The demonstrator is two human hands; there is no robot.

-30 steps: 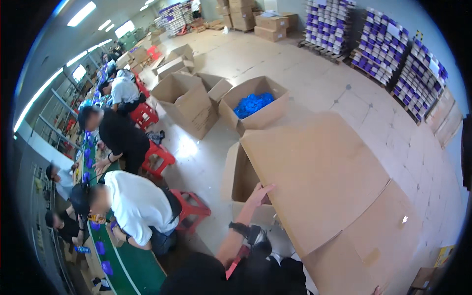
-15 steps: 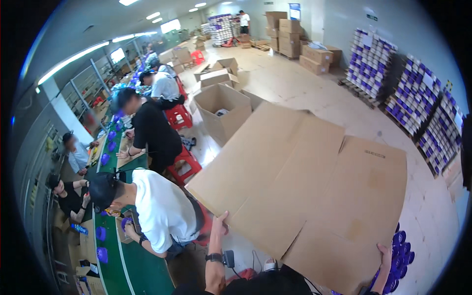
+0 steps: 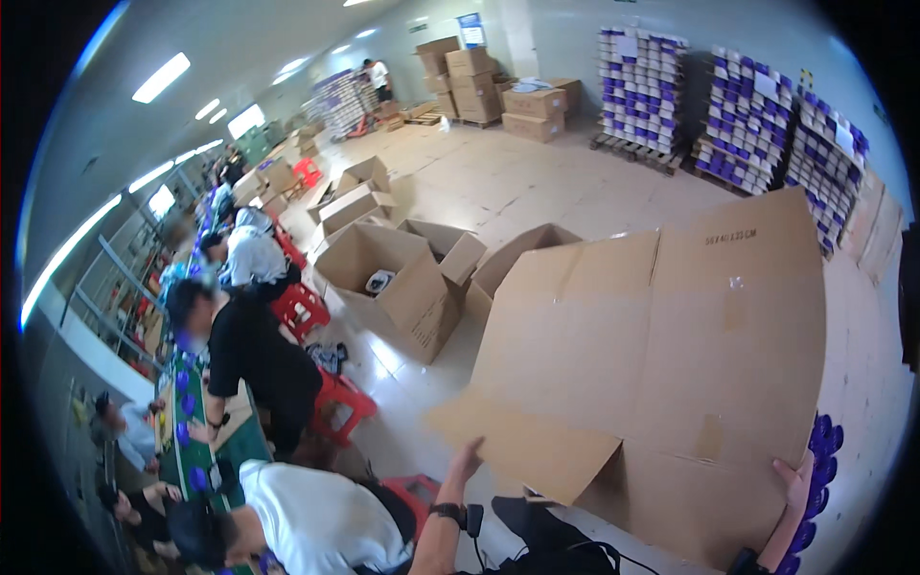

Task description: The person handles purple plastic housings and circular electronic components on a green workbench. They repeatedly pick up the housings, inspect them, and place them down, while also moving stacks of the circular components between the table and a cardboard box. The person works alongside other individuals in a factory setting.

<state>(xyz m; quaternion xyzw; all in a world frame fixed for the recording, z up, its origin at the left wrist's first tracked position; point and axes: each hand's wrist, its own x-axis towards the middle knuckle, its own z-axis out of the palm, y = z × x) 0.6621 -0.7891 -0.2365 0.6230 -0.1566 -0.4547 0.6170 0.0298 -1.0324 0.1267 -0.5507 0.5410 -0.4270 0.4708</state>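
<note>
A large brown cardboard box [image 3: 594, 355], folded mostly flat, spreads before me, with strips of tape on its panels. At its lower left, my left hand [image 3: 465, 465] grips the edge of a flap [image 3: 537, 450] that stands out from the rest. A dark gap opens under that flap. My right hand [image 3: 793, 484] clasps the box's lower right edge, thumb on the near face and the other fingers partly hidden behind it. The left wrist carries a dark band with a small device.
Open cartons [image 3: 383, 278] stand on the floor ahead. Workers, among them a person in white [image 3: 316, 517], line the green conveyor [image 3: 244, 436] at left beside red stools [image 3: 340, 407]. Purple round items [image 3: 822, 460] are stacked at lower right; loaded pallets [image 3: 642, 96] stand by the wall.
The view has turned rightward. The box has tilted more upright, and its lower left flap has swung outward in my left hand. My right hand keeps hold of the right edge.
</note>
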